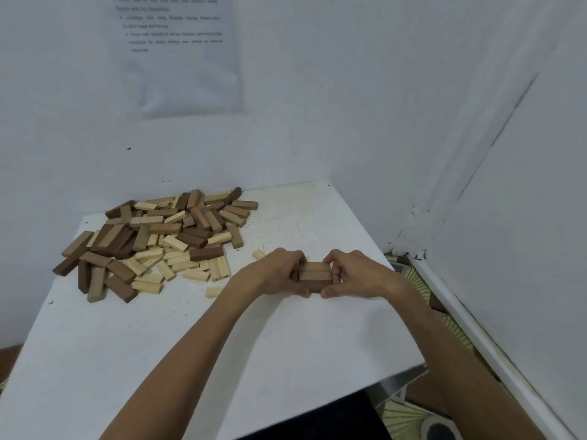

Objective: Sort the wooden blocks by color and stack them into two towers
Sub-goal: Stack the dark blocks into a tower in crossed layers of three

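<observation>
White matte walls (349,106) meet in a corner beyond and right of the grip, with scuffed, chipped paint low at the joint. The table (158,360) has a flat white top, speckled with small dark marks, and carries everything. A printed paper sheet (181,58), slightly wrinkled and its text too blurred to read, hangs on the wall far above and left of the grip. The loose pile of wooden blocks (152,242) lies left of and beyond the grip, well apart from it: long rectangular bars with square ends, in dark brown, mid tan and pale cream, lying crossed and overlapping, the pale ones mostly along the near edge. A patterned floor covering (409,414), with fan-like pale green motifs, shows below the table's right edge, beside a white baseboard (476,338). The left hand (273,276) and right hand (359,276) face each other on the tabletop, fingers and thumbs curled round opposite ends of a small brown block set (314,274), squeezing it between them. On top two smooth tan bars lie side by side, long edges touching, and a darker face shows beneath; the layer count is unclear. One pale block (259,254) lies just beyond the left hand, partly hidden by it. Another pale block (213,292) lies left of the left wrist, apart from the pile.
</observation>
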Motion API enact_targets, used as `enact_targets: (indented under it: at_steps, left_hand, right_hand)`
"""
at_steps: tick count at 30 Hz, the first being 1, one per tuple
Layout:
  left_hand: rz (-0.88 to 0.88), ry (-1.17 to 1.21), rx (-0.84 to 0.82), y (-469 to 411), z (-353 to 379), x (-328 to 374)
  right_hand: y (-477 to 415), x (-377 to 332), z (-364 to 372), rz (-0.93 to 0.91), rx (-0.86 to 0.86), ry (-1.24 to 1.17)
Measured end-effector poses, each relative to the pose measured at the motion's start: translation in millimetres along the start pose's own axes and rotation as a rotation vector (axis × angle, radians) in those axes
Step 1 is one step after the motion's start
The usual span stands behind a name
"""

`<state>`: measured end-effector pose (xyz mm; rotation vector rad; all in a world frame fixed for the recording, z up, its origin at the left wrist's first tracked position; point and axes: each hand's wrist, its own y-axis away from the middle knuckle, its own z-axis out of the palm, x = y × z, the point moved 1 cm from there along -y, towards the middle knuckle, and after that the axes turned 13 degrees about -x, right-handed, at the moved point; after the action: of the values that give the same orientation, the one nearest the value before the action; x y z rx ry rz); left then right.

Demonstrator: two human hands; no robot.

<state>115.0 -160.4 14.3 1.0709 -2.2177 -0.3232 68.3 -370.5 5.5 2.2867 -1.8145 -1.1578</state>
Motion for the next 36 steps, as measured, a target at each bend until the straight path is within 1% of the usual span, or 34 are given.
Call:
enact_targets:
  at_steps: [5, 11, 23, 31, 36]
  left_hand:
    - [0.058, 0.04, 0.015, -38, -17, 8]
    - [0.059, 0.099, 0.01, -60, -27, 5]
    - [0.065, 0.142, 0.003, -64, -24, -1]
    - [0.08, 0.155, 0.01, -63, -23, -2]
    - [0.089, 0.116, 0.003, -65, -23, -1]
  right_hand:
    - [-6, 26, -21, 0.049, 0.058, -0.03]
    - [-18, 36, -31, 0.098, 0.061, -0.056]
    - [-24, 40, -29, 0.13, 0.066, -0.011]
    - [-23, 41, -28, 0.13, 0.071, -0.025]
    - [-24, 43, -28, 0.131, 0.066, -0.041]
